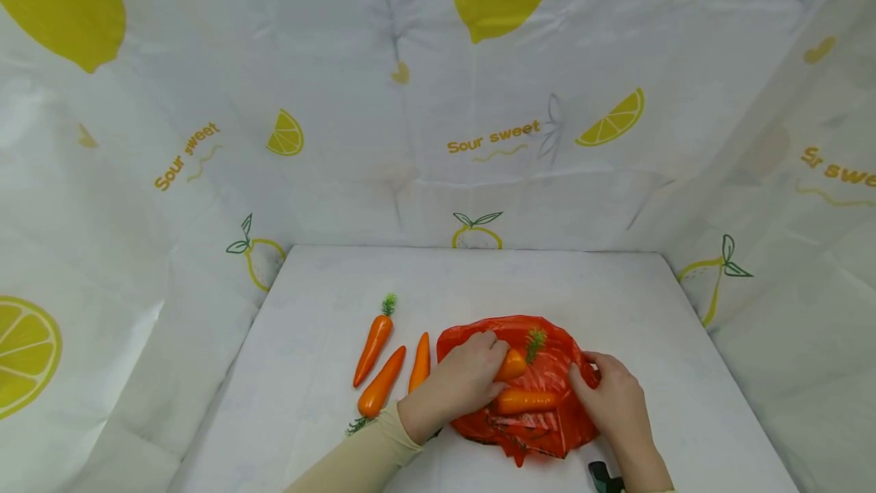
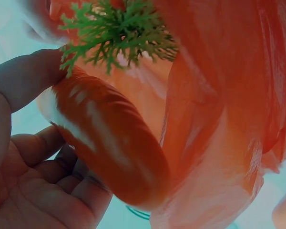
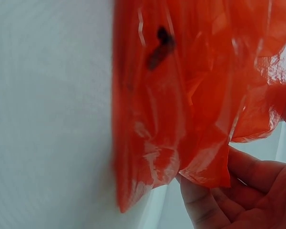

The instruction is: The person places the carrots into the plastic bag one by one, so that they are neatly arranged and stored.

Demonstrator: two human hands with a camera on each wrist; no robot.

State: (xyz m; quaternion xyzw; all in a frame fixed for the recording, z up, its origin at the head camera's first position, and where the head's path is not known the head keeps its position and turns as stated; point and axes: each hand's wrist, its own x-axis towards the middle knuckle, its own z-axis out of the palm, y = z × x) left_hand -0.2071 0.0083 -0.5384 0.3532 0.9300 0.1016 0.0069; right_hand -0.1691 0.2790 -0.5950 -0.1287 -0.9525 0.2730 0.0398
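Note:
A red plastic bag [image 1: 472, 329] lies spread on the white table with its mouth up. My left hand [image 1: 465, 375] reaches over its left side and holds an orange carrot [image 2: 105, 138] between thumb and fingers. Leafy green [image 2: 119, 36] shows close to this carrot, against the red plastic. Another carrot [image 1: 527, 401] lies in the bag below the left hand's fingers. On the right side, my right hand [image 1: 616, 398] pinches the bag's rim; in the right wrist view, thumb and fingers are at the edge of the crinkled plastic [image 3: 205, 157].
Left of the bag lie several loose carrots: one with a green top [image 1: 374, 348], one turned toward me [image 1: 383, 383] and one partly behind the left hand [image 1: 420, 364]. A dark object [image 1: 602, 475] sits by the right wrist. A lemon-print sheet [image 1: 411, 97] encloses the table.

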